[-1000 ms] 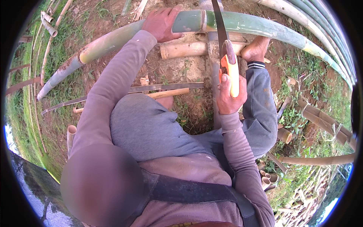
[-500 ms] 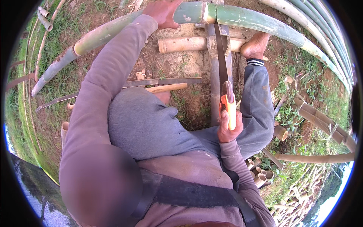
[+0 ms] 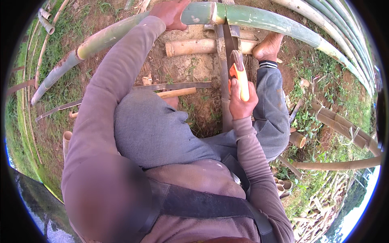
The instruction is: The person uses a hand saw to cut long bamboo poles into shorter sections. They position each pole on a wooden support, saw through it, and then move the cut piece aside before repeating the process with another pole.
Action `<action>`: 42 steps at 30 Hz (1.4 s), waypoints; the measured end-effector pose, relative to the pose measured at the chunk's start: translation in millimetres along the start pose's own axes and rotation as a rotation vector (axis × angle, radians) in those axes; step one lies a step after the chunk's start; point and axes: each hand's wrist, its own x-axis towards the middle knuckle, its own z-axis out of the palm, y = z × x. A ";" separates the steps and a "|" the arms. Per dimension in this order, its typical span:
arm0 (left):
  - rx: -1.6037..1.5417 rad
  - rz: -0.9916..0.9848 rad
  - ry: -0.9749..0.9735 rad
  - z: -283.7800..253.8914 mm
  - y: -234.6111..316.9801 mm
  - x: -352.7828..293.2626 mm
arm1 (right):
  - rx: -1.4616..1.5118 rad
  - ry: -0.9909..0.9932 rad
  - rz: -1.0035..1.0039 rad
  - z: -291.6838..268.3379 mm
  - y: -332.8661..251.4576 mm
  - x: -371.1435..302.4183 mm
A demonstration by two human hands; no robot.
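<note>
A long green bamboo pole (image 3: 263, 19) lies across the far side. My left hand (image 3: 170, 13) is closed over it, left of a pale node. In my right hand (image 3: 243, 99) is the orange and cream handle of a hand saw (image 3: 229, 42), with the fingers wrapped round it. The far end of the dark blade sits in a narrow cut in the pole, just right of the node. Beneath the cut, an upright-running bamboo support (image 3: 225, 77) and a short crosswise bamboo piece (image 3: 190, 47) lie on the soil.
My bare foot (image 3: 268, 46) rests near the support. A long blade with a wooden handle (image 3: 178, 92) lies by my other leg. More green poles (image 3: 338, 24) are stacked at far right. Tied bamboo (image 3: 342, 125) and cut pieces (image 3: 298, 139) lie at right, beside grass.
My right hand has pushed the saw away from me, so its handle is nearer the pole and less blade shows. My left hand keeps its place on the pole.
</note>
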 end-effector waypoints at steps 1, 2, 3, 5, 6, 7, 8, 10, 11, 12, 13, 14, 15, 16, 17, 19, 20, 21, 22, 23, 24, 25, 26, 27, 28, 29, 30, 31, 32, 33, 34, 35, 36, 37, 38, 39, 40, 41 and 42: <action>-0.005 0.028 0.028 -0.2 -2.2 -2.8 | 0.149 -0.003 0.066 20.0 -8.1 26.1; -0.010 0.057 0.054 0.4 -3.4 -4.7 | 0.116 -0.010 0.057 17.8 -9.7 23.7; 0.040 -0.009 -0.008 2.5 -2.6 -5.2 | 0.083 -0.017 0.050 11.4 -9.1 14.8; 0.129 -0.163 -0.126 8.4 -9.1 -3.9 | 0.054 -0.042 0.066 -12.4 -0.5 -27.8; 0.137 -0.162 -0.117 6.9 -8.6 1.0 | 0.073 -0.038 0.080 -24.9 2.4 -47.4; 0.140 -0.163 -0.124 6.7 -4.4 0.6 | 0.092 -0.032 0.097 -37.5 5.8 -66.9; 0.148 -0.165 -0.133 5.7 -2.1 -2.8 | 0.114 -0.026 0.111 -48.6 3.1 -85.4; 0.101 -0.066 -0.058 9.3 -7.8 -4.8 | 0.115 0.002 0.124 -31.4 10.4 -61.7; 0.077 -0.007 -0.007 7.5 -9.2 -2.5 | 0.114 0.031 0.125 -15.8 9.3 -42.0; 0.078 -0.002 -0.009 5.0 -6.6 1.4 | -0.008 -0.018 0.034 0.9 4.4 -0.3; 0.076 0.008 -0.016 4.0 -0.8 4.3 | 0.158 0.032 0.037 24.5 11.1 26.5; 0.082 -0.007 -0.026 1.9 -2.3 1.0 | 0.169 0.028 -0.061 35.1 0.9 36.4; 0.098 -0.061 -0.067 2.3 -0.9 -2.3 | 0.121 0.013 -0.060 30.0 -0.3 29.1; 0.111 -0.116 -0.108 2.9 1.2 -6.7 | 0.071 -0.004 -0.059 20.0 -2.4 13.5; 0.124 -0.167 -0.138 0.2 0.0 -5.1 | 0.081 0.001 -0.024 2.9 1.6 -16.2; 0.137 -0.173 -0.128 -1.1 -2.3 -3.6 | 0.031 -0.004 -0.005 -37.9 6.7 -76.0; 0.139 -0.170 -0.134 1.6 -0.6 -4.8 | 0.012 -0.004 -0.005 -41.7 9.3 -81.1; 0.129 -0.161 -0.146 6.4 -2.5 -2.7 | -0.011 -0.007 0.000 -46.2 11.9 -86.9; 0.123 -0.132 -0.119 11.8 -6.2 -1.6 | 0.010 -0.001 0.019 -33.9 19.5 -73.4; 0.113 -0.098 -0.087 18.5 -11.0 -1.3 | -0.007 -0.003 -0.037 -16.1 21.1 -44.0; 0.107 -0.068 -0.047 19.6 -11.5 -0.5 | -0.021 -0.006 -0.093 1.5 22.9 -14.0; 0.103 -0.078 -0.072 15.4 -6.7 5.3 | 0.112 0.015 0.010 22.8 24.2 16.7; 0.100 -0.098 -0.108 13.7 -3.3 6.0 | 0.192 -0.001 0.038 34.4 18.6 31.6; 0.096 -0.118 -0.148 10.7 -3.4 4.5 | 0.154 -0.006 0.032 31.8 15.6 23.5; 0.119 -0.102 -0.097 9.4 -4.5 0.1 | 0.121 -0.010 0.017 26.9 14.1 12.6; 0.141 -0.091 -0.042 12.3 -6.1 -6.1 | 0.090 -0.004 -0.026 13.0 13.9 -11.9; 0.162 -0.086 0.017 13.1 -10.2 -7.4 | 0.092 -0.013 -0.015 -3.6 12.0 -39.1; 0.153 -0.097 -0.003 12.4 -12.3 -6.2 | 0.094 -0.018 -0.002 -20.6 11.4 -66.5; 0.138 -0.101 -0.032 10.7 -9.7 -5.0 | 0.092 -0.025 0.015 -24.9 12.9 -71.8; 0.123 -0.105 -0.061 11.6 -7.1 -4.9 | 0.084 -0.030 0.040 -30.8 13.8 -79.6; 0.117 -0.117 -0.085 11.6 -5.3 -2.5 | 0.055 -0.020 -0.006 -19.4 18.7 -64.5; 0.114 -0.122 -0.108 10.3 -3.8 0.1 | 0.027 -0.004 -0.051 -5.2 23.1 -47.3; 0.110 -0.127 -0.128 8.6 -0.6 2.0 | 0.036 -0.004 0.065 11.5 19.8 -19.3; 0.095 -0.109 -0.121 4.6 4.5 9.6 | 0.189 0.031 0.128 29.3 28.2 7.6; 0.086 -0.109 -0.131 2.6 2.0 5.2 | 0.299 0.014 0.192 38.6 24.2 17.3; 0.077 -0.107 -0.141 2.2 2.3 2.5 | 0.257 -0.010 0.199 31.9 18.0 12.3; 0.091 -0.117 -0.158 1.6 0.8 -0.2 | 0.222 -0.035 0.203 25.6 13.6 4.0; 0.110 -0.139 -0.165 -1.1 -3.5 -3.8 | 0.220 -0.033 0.157 12.8 14.5 -21.6; 0.118 -0.159 -0.170 -4.0 -5.1 -4.7 | 0.207 -0.031 0.110 -6.3 16.2 -53.4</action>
